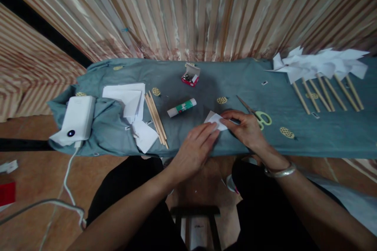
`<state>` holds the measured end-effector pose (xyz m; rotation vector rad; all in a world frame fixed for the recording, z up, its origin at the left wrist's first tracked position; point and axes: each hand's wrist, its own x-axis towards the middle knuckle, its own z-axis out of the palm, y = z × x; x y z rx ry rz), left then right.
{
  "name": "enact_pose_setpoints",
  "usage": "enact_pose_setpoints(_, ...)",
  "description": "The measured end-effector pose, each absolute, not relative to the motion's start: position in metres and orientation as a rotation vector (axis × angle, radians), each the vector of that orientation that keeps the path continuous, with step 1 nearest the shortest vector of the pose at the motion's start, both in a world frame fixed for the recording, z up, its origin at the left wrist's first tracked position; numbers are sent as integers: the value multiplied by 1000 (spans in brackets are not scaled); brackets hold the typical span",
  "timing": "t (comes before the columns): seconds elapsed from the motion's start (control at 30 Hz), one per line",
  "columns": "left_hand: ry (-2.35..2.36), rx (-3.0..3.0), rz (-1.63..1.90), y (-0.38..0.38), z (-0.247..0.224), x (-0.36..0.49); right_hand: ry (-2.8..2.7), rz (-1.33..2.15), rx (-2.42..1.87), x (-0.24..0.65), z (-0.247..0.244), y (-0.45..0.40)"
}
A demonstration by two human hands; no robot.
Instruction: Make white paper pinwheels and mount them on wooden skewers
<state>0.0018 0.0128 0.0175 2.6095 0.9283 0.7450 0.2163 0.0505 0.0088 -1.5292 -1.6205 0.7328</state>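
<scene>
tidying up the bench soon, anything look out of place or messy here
The blue cloth is bunched up at its left end under the white power bank, whose cable trails off the edge. The small red box sits open. Both hands press a white paper piece; nothing looks damaged.

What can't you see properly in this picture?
Head view only:
- The small white paper: partly covered by the left hand and right hand, so its fold can't be told.
- The red box: its contents are too small to make out.
- The scissors: one handle hidden behind the right hand.
- The white paper pinwheels: overlapping, hard to count.
- The white cable: runs off the left edge.
</scene>
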Motion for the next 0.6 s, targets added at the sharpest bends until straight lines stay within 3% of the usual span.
enact_pose_setpoints(0.2,860,2725,509,-1,10,9,-1638,640,-1612,210,8,51)
enact_pose_setpoints(0.6,893,2724,448,-4,3,8,-1642,511,-1671,203,9,51)
